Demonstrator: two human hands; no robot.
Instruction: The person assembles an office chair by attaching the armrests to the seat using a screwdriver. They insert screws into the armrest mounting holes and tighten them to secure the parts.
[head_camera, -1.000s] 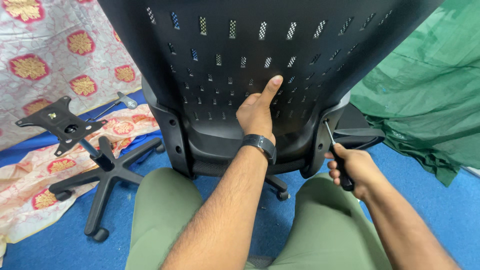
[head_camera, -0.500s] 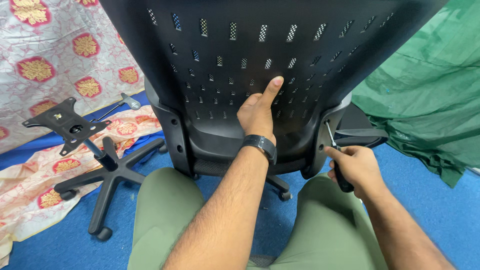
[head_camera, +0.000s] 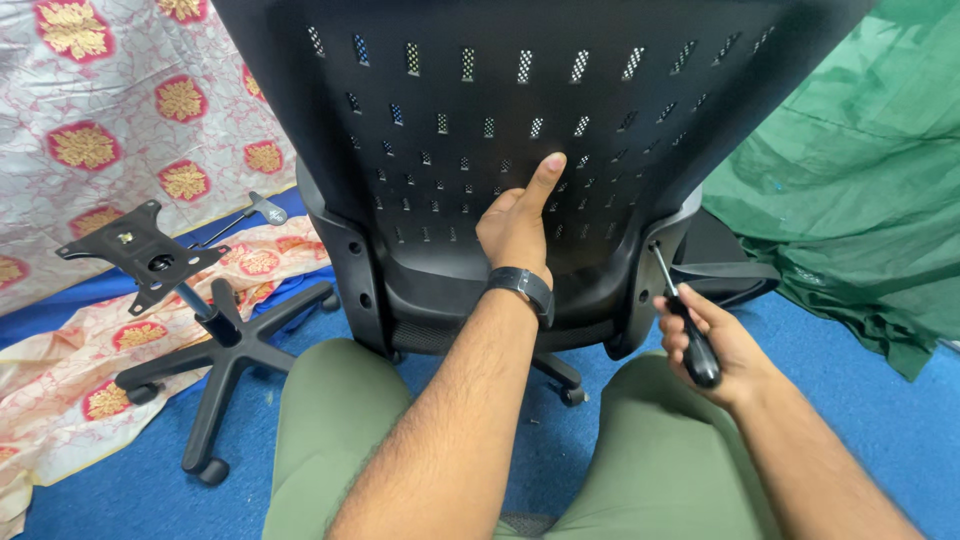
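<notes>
A black perforated chair backrest (head_camera: 480, 110) stands upright in front of me, fixed to a black frame (head_camera: 640, 290). My left hand (head_camera: 520, 220), with a black band on the wrist, presses flat against the middle of the backrest, fingers pointing up. My right hand (head_camera: 715, 340) grips a black-handled screwdriver (head_camera: 685, 325). Its metal tip touches the right side of the frame, where a screw sits. My knees in green trousers fill the bottom of the view.
A black five-star wheeled chair base (head_camera: 215, 350) with a metal mounting plate (head_camera: 140, 250) stands at the left on blue carpet (head_camera: 890, 420). A patterned white and red cloth (head_camera: 110, 140) lies behind it. A green cloth (head_camera: 860, 190) is heaped at the right.
My right hand with the screwdriver has shifted slightly at the frame's right side. My left hand stays on the backrest. The view has moved a little.
</notes>
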